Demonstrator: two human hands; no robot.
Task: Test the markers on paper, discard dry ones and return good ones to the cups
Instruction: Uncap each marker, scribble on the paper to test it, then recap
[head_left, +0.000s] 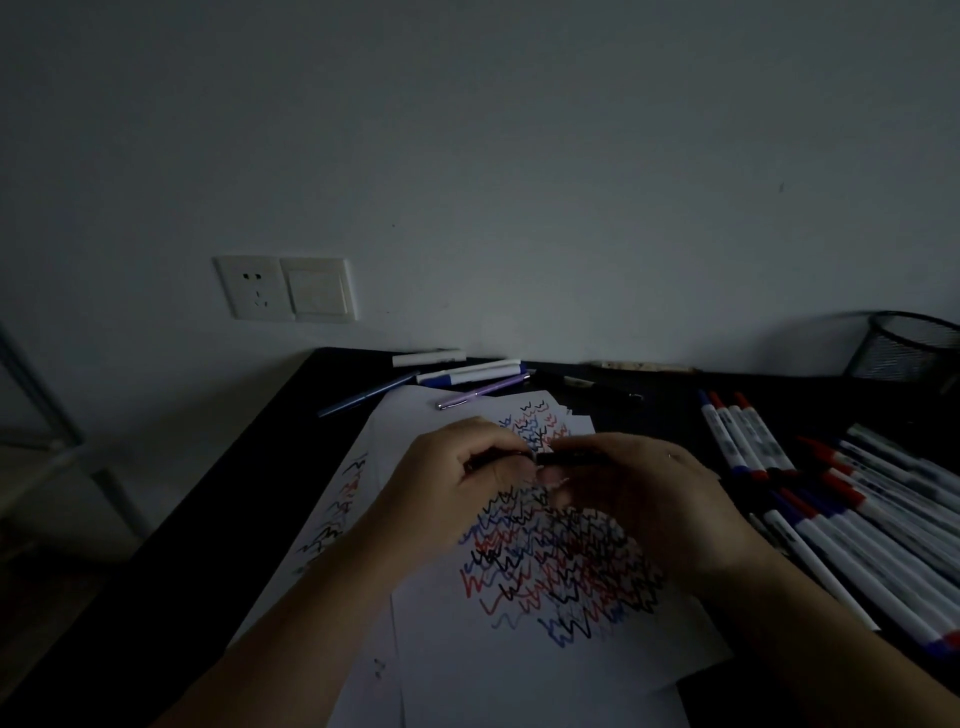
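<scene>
Marker (569, 458), dark, is held level above the scribbled paper (545, 613), gripped at one end by the left hand (467, 483) and at the other by the right hand (639, 499). More markers (852, 514) are piled on the bench (291, 447) right of the right hand, a mesh cup (904, 348) beyond them.

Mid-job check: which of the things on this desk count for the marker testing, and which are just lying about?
In the job:
- dark marker, gripped by left hand and right hand
- scribbled test paper
- pile of white markers at right
- mesh cup

Lying about:
- purple pen
- blue pencil
- wall socket
</scene>
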